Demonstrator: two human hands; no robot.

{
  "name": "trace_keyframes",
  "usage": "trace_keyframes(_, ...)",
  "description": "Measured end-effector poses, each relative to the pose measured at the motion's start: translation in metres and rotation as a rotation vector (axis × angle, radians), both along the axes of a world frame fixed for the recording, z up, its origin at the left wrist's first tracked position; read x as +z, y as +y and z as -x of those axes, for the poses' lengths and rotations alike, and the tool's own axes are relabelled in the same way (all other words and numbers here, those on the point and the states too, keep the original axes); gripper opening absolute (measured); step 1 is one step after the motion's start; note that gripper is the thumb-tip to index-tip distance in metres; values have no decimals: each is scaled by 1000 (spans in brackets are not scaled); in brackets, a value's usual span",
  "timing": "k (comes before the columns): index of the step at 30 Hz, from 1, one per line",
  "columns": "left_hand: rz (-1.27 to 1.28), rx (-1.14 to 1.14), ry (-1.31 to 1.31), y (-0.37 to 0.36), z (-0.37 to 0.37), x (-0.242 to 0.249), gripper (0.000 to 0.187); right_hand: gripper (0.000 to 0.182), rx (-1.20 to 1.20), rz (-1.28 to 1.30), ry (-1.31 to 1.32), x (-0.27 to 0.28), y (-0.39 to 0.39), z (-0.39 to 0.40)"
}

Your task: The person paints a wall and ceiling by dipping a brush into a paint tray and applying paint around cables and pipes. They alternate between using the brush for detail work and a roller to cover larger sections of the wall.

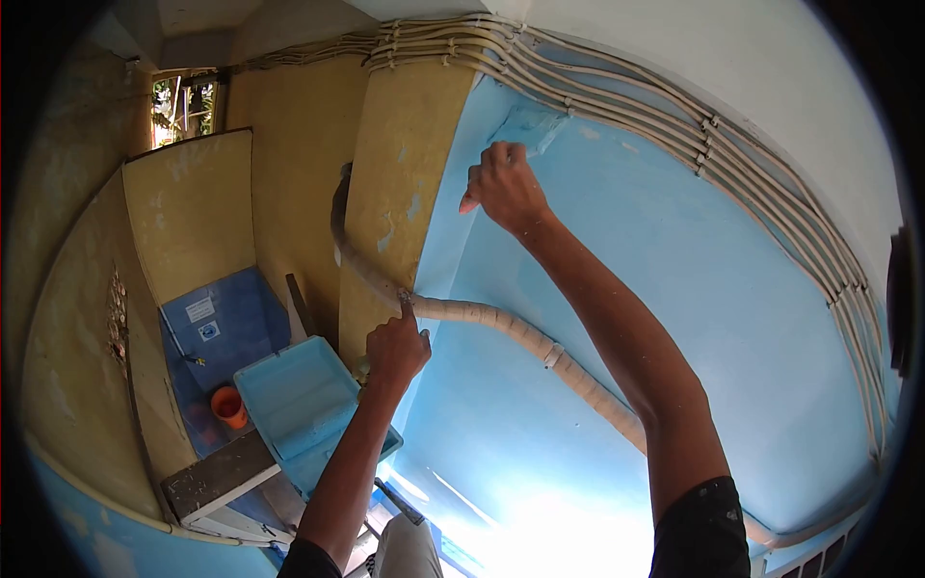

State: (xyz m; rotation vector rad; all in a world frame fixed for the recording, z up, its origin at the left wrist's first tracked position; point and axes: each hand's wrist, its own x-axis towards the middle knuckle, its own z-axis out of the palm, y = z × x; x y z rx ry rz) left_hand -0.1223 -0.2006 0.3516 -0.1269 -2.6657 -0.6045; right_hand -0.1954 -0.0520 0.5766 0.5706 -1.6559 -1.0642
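Observation:
My left hand (pixel 397 352) is raised low by the wall corner, its index finger stretched up against the pale pipe (pixel 462 310) and the other fingers partly curled. Higher up, my right hand (pixel 508 189) is closed, fingers bent toward the light blue wall (pixel 597 231). Just above its knuckles a glossy, uneven blue patch (pixel 535 128) shows on the wall below the cables. What the right fingers hold, if anything, is hidden. Beside both hands stands a yellowish pillar (pixel 409 164) with flaking spots of blue.
Bundled cables (pixel 626 82) run along the top of the wall. At the lower left are a light blue plastic tray (pixel 299 395), an orange bucket (pixel 229 407) and a worn ledge (pixel 217 479). A small window (pixel 183 111) opens at the far left.

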Motion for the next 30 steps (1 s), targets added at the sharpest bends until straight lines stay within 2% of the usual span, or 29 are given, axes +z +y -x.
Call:
trace_keyframes(1,-1,0,-8,-1,0,1,80,56,-22,-40,-56,-7,1,0)
trace_keyframes(2,-5,0,-16,0,0,2,80,46,-52,-28,-154,-15,-1,-11)
trace_keyframes(3,-10,-3,-17,1,0,0,80,46,-55,-33,-155,-26,-3,-13)
trace_keyframes(5,25,10,39,2,3,-5,80,42,5,88,-313,-40,-11,-21)
trace_keyframes(6,25,5,43,2,3,-7,80,35,33,193,-414,-36,-14,-28)
trace_keyframes(7,31,14,42,2,2,-8,80,35,29,194,-408,-28,-16,-32)
trace_keyframes(9,34,19,45,4,2,-6,81,33,258,226,-159,-8,-17,-37)
trace_keyframes(10,39,24,39,4,2,-5,81,30,207,154,-79,4,-12,-43)
trace_keyframes(12,51,18,35,5,1,-4,81,27,152,139,-106,11,9,-39)
trace_keyframes(13,48,25,40,5,2,-4,81,25,107,116,-138,11,19,-37)
trace_keyframes(14,44,34,45,6,2,-3,81,22,59,-22,-160,3,29,-36)
trace_keyframes(15,44,30,49,5,2,-2,81,22,55,-22,-156,-5,31,-43)
trace_keyframes(17,49,28,22,5,1,0,82,11,295,227,-400,-23,32,-58)
trace_keyframes(18,45,25,22,6,0,0,82,8,340,415,-464,-16,25,-76)
trace_keyframes(19,45,26,16,7,0,1,81,8,335,416,-463,-11,27,-80)
trace_keyframes(21,52,25,13,7,0,1,81,11,759,924,-484,3,36,-81)
trace_keyframes(22,44,24,20,7,0,0,81,8,898,979,-398,8,45,-80)
trace_keyframes(24,39,27,33,4,1,0,81,9,932,1201,-198,19,69,-75)
trace_keyframes(26,34,14,11,3,1,0,79,12,1092,1499,-166,26,94,-89)
trace_keyframes(27,35,14,10,2,0,1,79,12,1092,1501,-167,25,97,-99)
trace_keyframes(29,35,7,-11,-1,-1,3,78,12,1113,1303,165,18,97,-117)
trace_keyframes(30,36,10,-19,-3,-1,2,78,12,1111,1309,158,14,92,-124)
